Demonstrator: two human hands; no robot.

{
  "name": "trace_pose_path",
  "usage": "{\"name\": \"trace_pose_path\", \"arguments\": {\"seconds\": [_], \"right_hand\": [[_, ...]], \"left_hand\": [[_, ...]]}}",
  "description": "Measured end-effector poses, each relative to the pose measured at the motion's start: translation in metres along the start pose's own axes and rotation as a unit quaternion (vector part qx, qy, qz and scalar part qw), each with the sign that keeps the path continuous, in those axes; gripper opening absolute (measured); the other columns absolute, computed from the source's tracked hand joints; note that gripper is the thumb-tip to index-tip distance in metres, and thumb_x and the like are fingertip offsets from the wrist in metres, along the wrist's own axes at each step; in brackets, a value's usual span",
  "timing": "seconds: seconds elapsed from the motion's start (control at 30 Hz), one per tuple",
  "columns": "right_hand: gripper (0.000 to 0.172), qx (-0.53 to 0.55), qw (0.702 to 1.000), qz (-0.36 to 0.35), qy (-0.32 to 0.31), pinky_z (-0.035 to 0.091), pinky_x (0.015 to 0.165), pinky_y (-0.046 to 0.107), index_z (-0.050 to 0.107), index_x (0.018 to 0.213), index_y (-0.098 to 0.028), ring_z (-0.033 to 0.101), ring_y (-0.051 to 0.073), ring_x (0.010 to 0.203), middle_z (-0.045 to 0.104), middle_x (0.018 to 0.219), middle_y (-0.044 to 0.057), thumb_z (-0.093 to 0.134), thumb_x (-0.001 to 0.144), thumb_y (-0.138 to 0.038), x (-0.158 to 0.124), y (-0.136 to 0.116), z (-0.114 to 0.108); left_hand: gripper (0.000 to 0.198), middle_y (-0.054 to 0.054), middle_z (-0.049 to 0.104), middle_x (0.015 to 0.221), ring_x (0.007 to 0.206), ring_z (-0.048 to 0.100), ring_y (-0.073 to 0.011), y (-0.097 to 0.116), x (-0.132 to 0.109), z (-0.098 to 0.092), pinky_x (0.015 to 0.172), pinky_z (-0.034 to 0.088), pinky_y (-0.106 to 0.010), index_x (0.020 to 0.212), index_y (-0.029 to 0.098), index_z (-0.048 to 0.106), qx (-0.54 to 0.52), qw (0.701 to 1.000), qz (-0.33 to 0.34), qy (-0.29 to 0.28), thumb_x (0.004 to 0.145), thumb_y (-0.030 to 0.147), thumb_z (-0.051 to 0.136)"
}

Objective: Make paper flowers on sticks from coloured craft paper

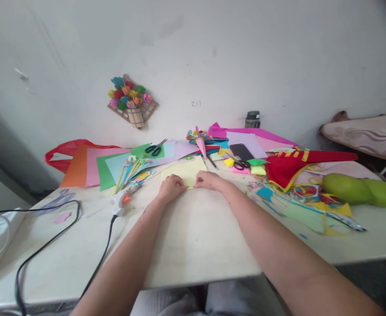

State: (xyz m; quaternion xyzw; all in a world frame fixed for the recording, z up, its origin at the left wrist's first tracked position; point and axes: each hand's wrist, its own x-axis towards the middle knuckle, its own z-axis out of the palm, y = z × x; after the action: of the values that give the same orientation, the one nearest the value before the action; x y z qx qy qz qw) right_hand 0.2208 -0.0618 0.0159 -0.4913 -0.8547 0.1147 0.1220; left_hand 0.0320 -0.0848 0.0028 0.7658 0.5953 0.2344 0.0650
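A pale yellow sheet of paper (187,169) lies on the white table in front of me. At its near left part my left hand (172,188) has its fingers curled and closed on the near edge. Close by on the right, my right hand (208,181) pinches the same edge, thumb against fingers. A narrow gap separates the two hands. Beyond the sheet stands a pink paper cone (201,145) with small colourful flowers at its top. A dark pen (212,163) rests just past the sheet's right side.
Left are a white glue gun (118,204) with a black cord, coloured sheets (92,164) and scissors (155,148). To the right lie a phone (241,152), more scissors (241,164), red fabric (281,169), paper scraps (303,213) and green fruit-like objects (346,188).
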Motion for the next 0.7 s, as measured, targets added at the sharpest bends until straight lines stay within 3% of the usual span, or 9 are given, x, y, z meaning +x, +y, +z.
{"name": "trace_pose_path", "arguments": {"seconds": [0.17, 0.3, 0.5, 0.63, 0.7], "right_hand": [[0.022, 0.014, 1.0, 0.012, -0.006, 0.037, 0.061, 0.02, 0.061, 0.077, -0.02, 0.056, 0.013, 0.079, 0.062, 0.09, 0.001, 0.062, 0.07, -0.04, 0.006, 0.004, 0.003], [0.027, -0.013, 1.0, 0.023, -0.002, 0.039, 0.067, 0.023, 0.062, 0.078, -0.021, 0.056, 0.016, 0.085, 0.057, 0.101, 0.004, 0.062, 0.069, -0.046, 0.007, 0.006, 0.003], [0.046, -0.081, 0.995, 0.026, 0.043, 0.031, 0.093, 0.035, 0.058, 0.1, -0.021, 0.039, 0.025, 0.115, 0.045, 0.125, 0.009, 0.064, 0.067, -0.051, 0.001, 0.002, -0.003], [0.064, -0.084, 0.995, 0.04, 0.023, 0.019, 0.102, 0.041, 0.047, 0.122, -0.023, 0.019, 0.028, 0.13, 0.025, 0.143, 0.008, 0.062, 0.068, -0.053, 0.0, 0.001, -0.005], [0.07, -0.083, 0.995, 0.046, 0.006, 0.016, 0.103, 0.042, 0.041, 0.128, -0.023, 0.014, 0.028, 0.133, 0.021, 0.145, 0.008, 0.06, 0.068, -0.055, 0.001, 0.001, -0.004]], "left_hand": [[0.039, -0.007, 0.048, 0.127, 0.12, 0.034, -0.0337, -0.004, 0.001, -0.003, 0.092, 0.032, -0.05, 0.098, 0.028, 0.062, 0.062, 0.998, -0.029, -0.005, 0.065, 0.047, 0.063], [0.059, -0.007, 0.037, 0.139, 0.131, 0.014, -0.0381, -0.004, 0.005, -0.005, 0.098, 0.021, -0.056, 0.118, 0.031, 0.051, 0.1, 0.991, -0.053, -0.067, 0.066, 0.056, 0.057], [0.059, -0.005, 0.029, 0.144, 0.134, -0.001, -0.0342, 0.001, 0.011, -0.004, 0.1, 0.004, -0.059, 0.133, 0.031, 0.035, 0.106, 0.985, -0.037, -0.132, 0.078, 0.053, 0.039], [0.054, 0.0, 0.023, 0.145, 0.135, -0.005, -0.0272, 0.005, 0.016, -0.004, 0.102, -0.003, -0.056, 0.137, 0.032, 0.027, 0.084, 0.986, -0.046, -0.135, 0.086, 0.047, 0.019], [0.059, 0.0, 0.021, 0.146, 0.134, -0.007, -0.0272, 0.008, 0.017, -0.004, 0.102, -0.005, -0.055, 0.138, 0.031, 0.025, 0.091, 0.984, -0.044, -0.146, 0.084, 0.053, 0.02]]}}
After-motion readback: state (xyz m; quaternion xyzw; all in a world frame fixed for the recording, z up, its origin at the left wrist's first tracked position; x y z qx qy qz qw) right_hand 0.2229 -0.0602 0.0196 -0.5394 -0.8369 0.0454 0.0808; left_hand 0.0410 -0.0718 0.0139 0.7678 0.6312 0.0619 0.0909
